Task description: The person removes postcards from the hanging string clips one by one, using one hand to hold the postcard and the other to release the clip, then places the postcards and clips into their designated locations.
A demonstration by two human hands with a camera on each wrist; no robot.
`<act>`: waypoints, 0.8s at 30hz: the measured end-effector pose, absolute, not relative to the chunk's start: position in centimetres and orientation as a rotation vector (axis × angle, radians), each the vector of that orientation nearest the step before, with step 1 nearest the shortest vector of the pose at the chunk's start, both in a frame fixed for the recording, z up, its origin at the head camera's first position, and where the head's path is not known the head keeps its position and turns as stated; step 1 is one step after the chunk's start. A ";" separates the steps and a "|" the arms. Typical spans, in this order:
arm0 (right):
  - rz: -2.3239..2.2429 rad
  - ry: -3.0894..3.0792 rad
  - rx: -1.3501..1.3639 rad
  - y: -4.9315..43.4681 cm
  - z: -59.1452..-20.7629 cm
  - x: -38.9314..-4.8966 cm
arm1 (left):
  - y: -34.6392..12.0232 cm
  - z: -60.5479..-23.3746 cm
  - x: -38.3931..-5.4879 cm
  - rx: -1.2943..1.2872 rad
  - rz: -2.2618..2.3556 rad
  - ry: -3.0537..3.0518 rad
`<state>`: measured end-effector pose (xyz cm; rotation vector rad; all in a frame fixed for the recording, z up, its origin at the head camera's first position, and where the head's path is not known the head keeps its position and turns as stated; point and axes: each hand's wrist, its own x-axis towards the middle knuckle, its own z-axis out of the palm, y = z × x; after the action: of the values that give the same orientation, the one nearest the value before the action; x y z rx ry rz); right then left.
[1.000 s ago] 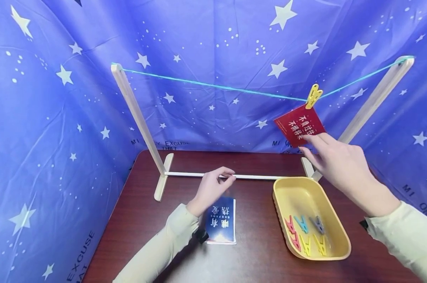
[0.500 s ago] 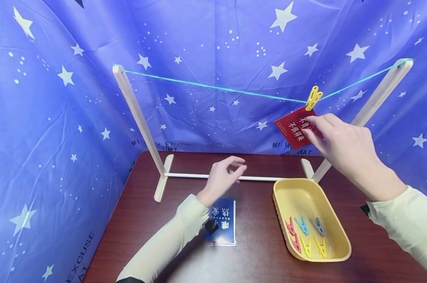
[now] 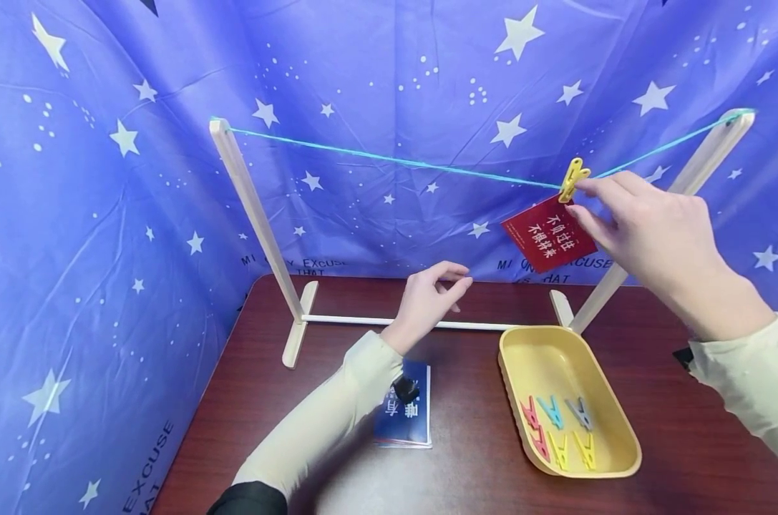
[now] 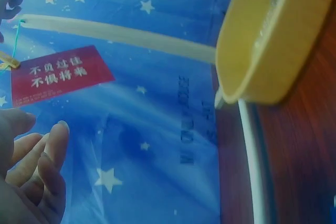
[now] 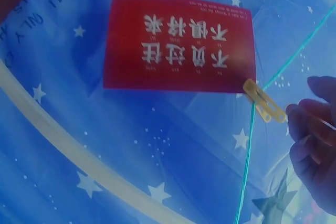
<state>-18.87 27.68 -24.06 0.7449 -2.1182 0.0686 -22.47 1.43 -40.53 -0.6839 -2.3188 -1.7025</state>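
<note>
A red card (image 3: 543,232) with white characters hangs tilted from a green string (image 3: 389,161), held at one corner by a yellow clothespin (image 3: 572,180). My right hand (image 3: 662,232) is beside the clothespin. In the right wrist view its fingertips (image 5: 294,116) are right at the clothespin's handle end, fingers loosely bent and not round it. My left hand (image 3: 427,297) hovers above the table's far part with fingers relaxed and nothing in them. In the left wrist view it lies below the red card (image 4: 63,74).
Wooden posts (image 3: 253,214) joined by a white rod (image 3: 343,320) carry the string. A yellow tray (image 3: 550,350) at right holds several clothespins (image 3: 559,450), pink, blue, grey and yellow. Blue cards (image 3: 408,425) lie stacked under my left forearm. A starry blue cloth (image 3: 363,71) hangs behind.
My right hand has moved from the red card's lower edge up to the clothespin, leaving the card hanging. My left hand has drifted right and farther forward.
</note>
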 end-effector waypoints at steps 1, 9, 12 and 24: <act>0.065 -2.115 0.750 27.7 -23.8 -18.9 | 1.6 -40.4 -22.6 -0.688 -1.718 -2.313; 0.033 -2.135 0.764 28.2 -22.2 -19.3 | 2.5 -39.9 -23.3 -0.659 -1.779 -2.305; 0.032 -2.145 0.773 28.4 -21.4 -19.6 | 3.0 -39.5 -23.7 -0.644 -1.809 -2.286; 0.069 -2.609 0.660 28.9 -18.5 -21.8 | 5.9 -37.5 -24.8 -0.591 -1.962 -2.201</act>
<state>-21.76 28.94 -18.55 0.6603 -2.6093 0.0692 -24.84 5.93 -37.46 -0.5905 -2.2009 -1.9619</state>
